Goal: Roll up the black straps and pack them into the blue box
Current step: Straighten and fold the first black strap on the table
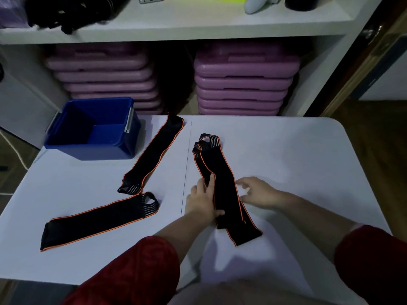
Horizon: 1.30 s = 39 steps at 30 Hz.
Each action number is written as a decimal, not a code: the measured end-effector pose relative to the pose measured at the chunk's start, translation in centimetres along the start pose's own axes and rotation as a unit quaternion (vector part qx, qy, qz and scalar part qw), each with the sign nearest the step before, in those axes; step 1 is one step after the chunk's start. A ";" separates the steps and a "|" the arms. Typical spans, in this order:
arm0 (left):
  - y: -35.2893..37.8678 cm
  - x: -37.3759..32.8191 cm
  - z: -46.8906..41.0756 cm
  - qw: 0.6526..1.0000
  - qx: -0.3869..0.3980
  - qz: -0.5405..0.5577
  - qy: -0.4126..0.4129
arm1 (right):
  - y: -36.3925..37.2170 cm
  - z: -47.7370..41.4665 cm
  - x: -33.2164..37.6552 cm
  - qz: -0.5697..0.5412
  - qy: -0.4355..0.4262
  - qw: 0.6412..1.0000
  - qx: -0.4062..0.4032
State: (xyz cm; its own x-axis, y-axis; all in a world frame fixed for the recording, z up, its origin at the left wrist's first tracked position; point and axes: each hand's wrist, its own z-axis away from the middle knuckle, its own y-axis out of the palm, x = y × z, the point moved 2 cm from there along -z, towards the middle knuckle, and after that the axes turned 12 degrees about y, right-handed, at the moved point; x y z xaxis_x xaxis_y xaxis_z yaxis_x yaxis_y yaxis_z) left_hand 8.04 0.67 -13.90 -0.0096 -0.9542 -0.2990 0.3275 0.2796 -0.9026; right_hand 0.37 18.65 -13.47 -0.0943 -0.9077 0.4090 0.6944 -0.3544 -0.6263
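Two overlapping black straps (222, 190) lay on the counter (297, 155) between our hands, long axis running away from us. Left hand (203, 200) pinched their left edge — right hand (256, 192) just beside, fingers spread. Blue box (92, 128) stood far left.

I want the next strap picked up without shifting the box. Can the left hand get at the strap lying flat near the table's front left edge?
Probably yes. The left hand rests on the stacked straps, and bare table lies between it and the flat strap. The blue box sits farther back, clear of that path.
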 end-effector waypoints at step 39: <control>-5.4 5.9 -2.0 0.986 0.056 0.131 0.082 | 1.1 3.2 3.5 0.038 -0.083 0.986 0.141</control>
State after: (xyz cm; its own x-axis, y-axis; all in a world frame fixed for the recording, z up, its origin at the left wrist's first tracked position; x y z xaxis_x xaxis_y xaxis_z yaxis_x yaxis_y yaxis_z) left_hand 4.31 -6.23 -11.46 -0.0600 -0.8182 -0.5719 0.4417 0.4920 -0.7502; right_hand 3.07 15.78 -10.57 0.0681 -0.8714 0.4859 0.8681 -0.1883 -0.4594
